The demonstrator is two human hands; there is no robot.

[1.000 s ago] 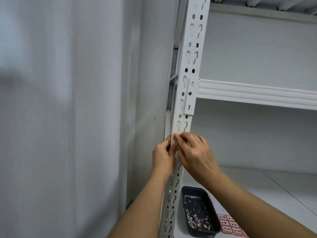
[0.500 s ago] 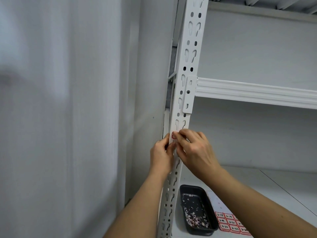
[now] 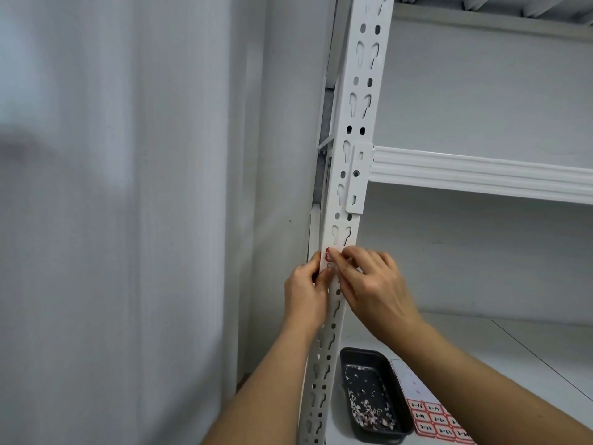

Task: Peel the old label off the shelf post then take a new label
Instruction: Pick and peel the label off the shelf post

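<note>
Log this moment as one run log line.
stage: peeling | old label partly on shelf post | right hand pinches label | left hand steadies post

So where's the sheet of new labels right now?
In the head view, the sheet of new labels lies on the lower shelf at bottom right, just right of the black tray and right of the shelf post.

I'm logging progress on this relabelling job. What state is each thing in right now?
Old label: partly lifted off the shelf post, red edge showing.
Right hand: fingertips pinching at the label.
Left hand: gripping the post's edge beside the label.
Black tray: on the lower shelf, holding scraps of peeled label.
Sheet of new labels: flat beside the tray, untouched.
</note>
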